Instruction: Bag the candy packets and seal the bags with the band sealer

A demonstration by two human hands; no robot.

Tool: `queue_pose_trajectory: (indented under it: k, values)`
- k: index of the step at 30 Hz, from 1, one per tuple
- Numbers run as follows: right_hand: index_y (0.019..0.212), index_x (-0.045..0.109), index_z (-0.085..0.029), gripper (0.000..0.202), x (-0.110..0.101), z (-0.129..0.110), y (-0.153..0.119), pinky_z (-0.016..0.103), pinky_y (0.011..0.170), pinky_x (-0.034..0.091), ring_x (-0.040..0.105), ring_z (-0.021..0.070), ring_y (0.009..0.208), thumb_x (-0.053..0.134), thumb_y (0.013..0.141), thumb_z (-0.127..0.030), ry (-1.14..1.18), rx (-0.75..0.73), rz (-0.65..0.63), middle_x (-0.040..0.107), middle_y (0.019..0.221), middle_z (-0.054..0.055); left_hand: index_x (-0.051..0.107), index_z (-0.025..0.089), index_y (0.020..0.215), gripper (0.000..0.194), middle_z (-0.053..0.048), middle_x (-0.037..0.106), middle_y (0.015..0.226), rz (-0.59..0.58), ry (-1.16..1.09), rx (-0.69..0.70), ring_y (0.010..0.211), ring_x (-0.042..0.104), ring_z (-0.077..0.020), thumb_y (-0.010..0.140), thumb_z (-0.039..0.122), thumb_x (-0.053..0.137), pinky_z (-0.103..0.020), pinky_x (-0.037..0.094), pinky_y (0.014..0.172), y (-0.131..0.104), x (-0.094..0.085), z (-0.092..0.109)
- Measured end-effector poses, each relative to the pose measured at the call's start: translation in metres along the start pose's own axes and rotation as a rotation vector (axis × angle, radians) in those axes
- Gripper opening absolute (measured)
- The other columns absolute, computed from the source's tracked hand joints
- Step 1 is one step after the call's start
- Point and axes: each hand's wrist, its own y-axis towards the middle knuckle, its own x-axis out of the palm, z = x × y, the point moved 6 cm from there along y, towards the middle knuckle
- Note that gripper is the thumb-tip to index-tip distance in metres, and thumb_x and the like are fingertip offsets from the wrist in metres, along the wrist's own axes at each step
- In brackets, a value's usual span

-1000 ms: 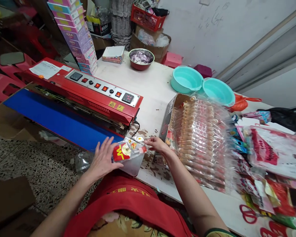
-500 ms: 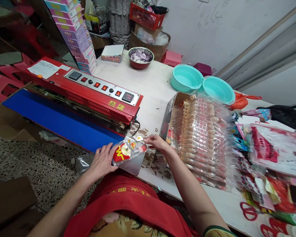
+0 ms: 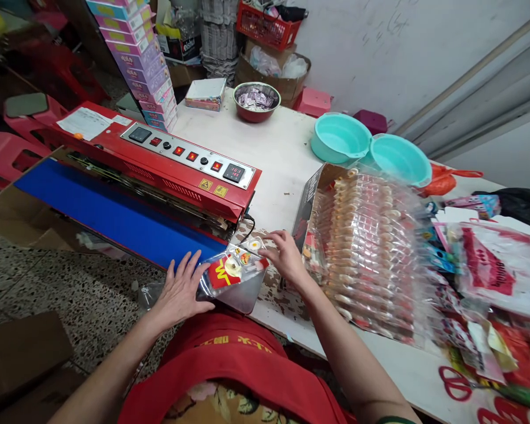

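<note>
A clear plastic packet [image 3: 223, 274] lies tilted over a grey metal plate [image 3: 245, 300] at the end of the blue conveyor belt [image 3: 115, 206]. Inside it are a red and yellow piece, a small fried-egg shape and other small food-like pieces. My left hand [image 3: 181, 291] rests at the packet's left end, fingers spread, with the thumb by its lower edge. At the packet's right end is my right hand [image 3: 285, 259], its thumb at the edge and its forefinger apart above. The red sealing machine [image 3: 185, 171] stands behind the belt, its switches lit.
Right of my hands, a box [image 3: 307, 200] holds rows of filled clear packets [image 3: 371, 253]. Turquoise basins [image 3: 340, 138] and a bowl of small sachets [image 3: 256, 106] stand farther back. Stacked boxes [image 3: 143, 70] rise behind the machine. Red scissors [image 3: 454, 383] lie at the lower right.
My right thumb and forefinger have moved apart at the packet's right end. My left fingers are a little more spread. The whole view has shifted slightly.
</note>
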Motion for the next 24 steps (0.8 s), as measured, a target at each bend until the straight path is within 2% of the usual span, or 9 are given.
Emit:
queue_pose_trajectory:
  k: [2, 3, 6, 8, 11, 14, 16, 19, 24]
  values:
    - [0.100, 0.070, -0.026, 0.023, 0.014, -0.035, -0.008, 0.038, 0.083, 0.042, 0.049, 0.0250, 0.100, 0.073, 0.078, -0.030, -0.141, -0.253, -0.035, 0.057, 0.108, 0.008, 0.041, 0.020, 0.134, 0.083, -0.017, 0.021, 0.155, 0.025, -0.015, 0.021, 0.141, 0.018, -0.0381, 0.065, 0.056, 0.070, -0.062, 0.008, 0.111, 0.010, -0.002, 0.011]
    - [0.097, 0.072, -0.027, 0.019, 0.025, -0.047, -0.012, 0.038, 0.082, 0.042, 0.048, 0.0252, 0.098, 0.073, 0.078, -0.030, -0.195, -0.318, -0.084, 0.057, 0.105, 0.008, 0.042, 0.019, 0.133, 0.082, -0.018, 0.022, 0.155, 0.032, -0.026, 0.029, 0.142, 0.019, -0.0375, 0.066, 0.057, 0.069, -0.061, 0.008, 0.112, 0.016, -0.003, 0.018]
    - [0.087, 0.074, -0.026, 0.008, 0.050, -0.063, -0.017, 0.038, 0.077, 0.041, 0.046, 0.0248, 0.093, 0.071, 0.080, -0.028, -0.298, -0.345, -0.176, 0.057, 0.097, 0.008, 0.043, 0.018, 0.131, 0.074, -0.019, 0.032, 0.150, 0.015, -0.052, 0.034, 0.139, 0.027, -0.0356, 0.070, 0.051, 0.068, -0.060, 0.011, 0.112, 0.033, 0.003, 0.033]
    - [0.083, 0.073, -0.024, 0.005, 0.056, -0.064, -0.019, 0.037, 0.077, 0.040, 0.046, 0.0242, 0.092, 0.069, 0.080, -0.025, -0.282, -0.346, -0.178, 0.057, 0.096, 0.008, 0.045, 0.018, 0.129, 0.066, -0.018, 0.040, 0.146, -0.007, -0.063, 0.024, 0.134, 0.035, -0.0343, 0.072, 0.043, 0.066, -0.059, 0.012, 0.112, 0.039, 0.008, 0.037]
    - [0.084, 0.070, -0.022, 0.008, 0.039, -0.050, -0.021, 0.036, 0.080, 0.040, 0.047, 0.0223, 0.091, 0.065, 0.079, -0.020, -0.113, -0.307, -0.058, 0.058, 0.094, 0.006, 0.046, 0.018, 0.128, 0.062, -0.018, 0.042, 0.143, 0.004, -0.087, 0.015, 0.131, 0.040, -0.0339, 0.073, 0.038, 0.064, -0.059, 0.013, 0.112, 0.040, 0.013, 0.036]
    - [0.081, 0.068, -0.021, 0.009, 0.006, -0.013, -0.021, 0.034, 0.080, 0.040, 0.049, 0.0206, 0.087, 0.061, 0.081, -0.026, 0.101, -0.085, 0.177, 0.058, 0.088, 0.005, 0.046, 0.019, 0.128, 0.061, -0.019, 0.041, 0.144, 0.024, -0.110, 0.025, 0.131, 0.039, -0.0342, 0.073, 0.039, 0.064, -0.060, 0.013, 0.111, 0.037, 0.016, 0.033]
    - [0.079, 0.068, -0.021, 0.015, -0.007, 0.013, -0.022, 0.033, 0.076, 0.040, 0.049, 0.0196, 0.082, 0.061, 0.080, -0.034, 0.204, 0.066, 0.255, 0.057, 0.084, 0.004, 0.046, 0.019, 0.128, 0.061, -0.019, 0.041, 0.144, 0.026, -0.118, 0.025, 0.130, 0.040, -0.0340, 0.073, 0.040, 0.064, -0.060, 0.014, 0.111, 0.036, 0.017, 0.032]
    - [0.079, 0.069, -0.021, 0.021, -0.004, 0.036, -0.020, 0.031, 0.071, 0.040, 0.049, 0.0180, 0.077, 0.063, 0.077, -0.041, 0.307, 0.150, 0.233, 0.055, 0.082, 0.003, 0.047, 0.018, 0.127, 0.061, -0.019, 0.042, 0.143, 0.023, -0.119, 0.024, 0.129, 0.041, -0.0340, 0.073, 0.040, 0.064, -0.061, 0.015, 0.110, 0.037, 0.017, 0.032]
    - [0.077, 0.069, -0.020, 0.020, 0.019, 0.044, -0.018, 0.030, 0.070, 0.040, 0.050, 0.0179, 0.078, 0.064, 0.075, -0.039, 0.335, 0.160, 0.151, 0.055, 0.084, 0.004, 0.048, 0.019, 0.126, 0.059, -0.018, 0.043, 0.142, 0.024, -0.128, 0.019, 0.129, 0.041, -0.0343, 0.073, 0.039, 0.064, -0.062, 0.014, 0.111, 0.038, 0.016, 0.032]
